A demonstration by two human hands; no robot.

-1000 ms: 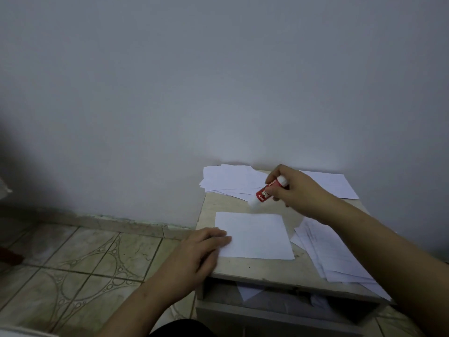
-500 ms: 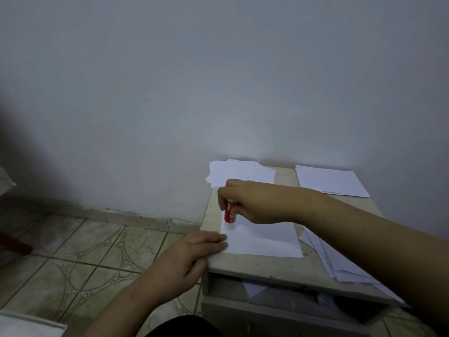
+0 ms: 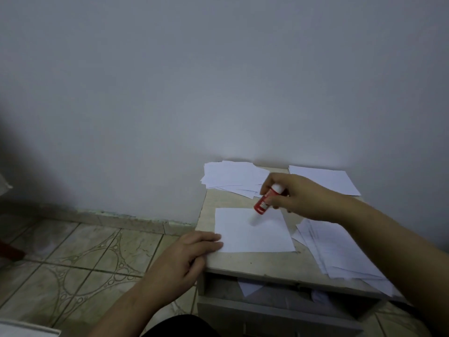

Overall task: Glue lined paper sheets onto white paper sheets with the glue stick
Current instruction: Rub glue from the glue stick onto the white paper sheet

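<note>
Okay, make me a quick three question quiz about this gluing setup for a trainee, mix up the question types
1. True or false: the right hand holds the glue stick.
2. What do the left hand's fingers press on: A) the white sheet's edge, B) the lined stack, C) the floor?
3. Name where the spare paper piles lie on the table.

Key: 1 true; 2 A; 3 two at the back by the wall, one at the right.

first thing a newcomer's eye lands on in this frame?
The red glue stick, the only vivid colour, held by the right hand tilted over the far part of the white sheet at the middle of the small table. Next, the left hand lying flat on that sheet's near left corner.
</note>
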